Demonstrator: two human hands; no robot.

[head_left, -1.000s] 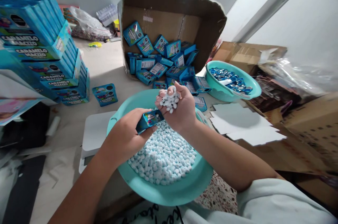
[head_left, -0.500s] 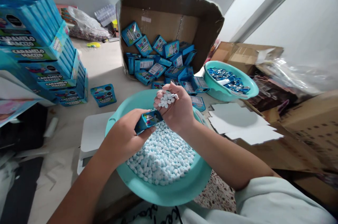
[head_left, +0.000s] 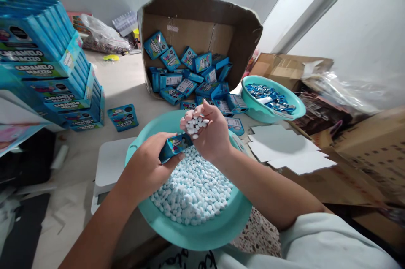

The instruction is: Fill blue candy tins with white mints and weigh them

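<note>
My left hand (head_left: 149,160) is closed around a small blue candy box (head_left: 176,144), tilted with its open end toward my right hand. My right hand (head_left: 212,136) is cupped, palm up, around a small heap of white candies (head_left: 196,124). Its fingers lie beside the mouth of the box. Below both hands is a large turquoise basin (head_left: 196,239), and pale blue and white candies (head_left: 193,193) fill its bottom. Part of the basin's far side is hidden by my hands.
A cardboard box (head_left: 234,45) lies on its side behind the basin, holding several blue candy boxes (head_left: 202,62). Stacked blue packs (head_left: 47,68) stand left, near a white scale (head_left: 114,161). At right are a smaller turquoise bowl (head_left: 253,110) and white card sheets (head_left: 284,144).
My right hand has tipped slightly toward the box, and the candies in it have shifted down toward its mouth. The whole view has moved a little.
</note>
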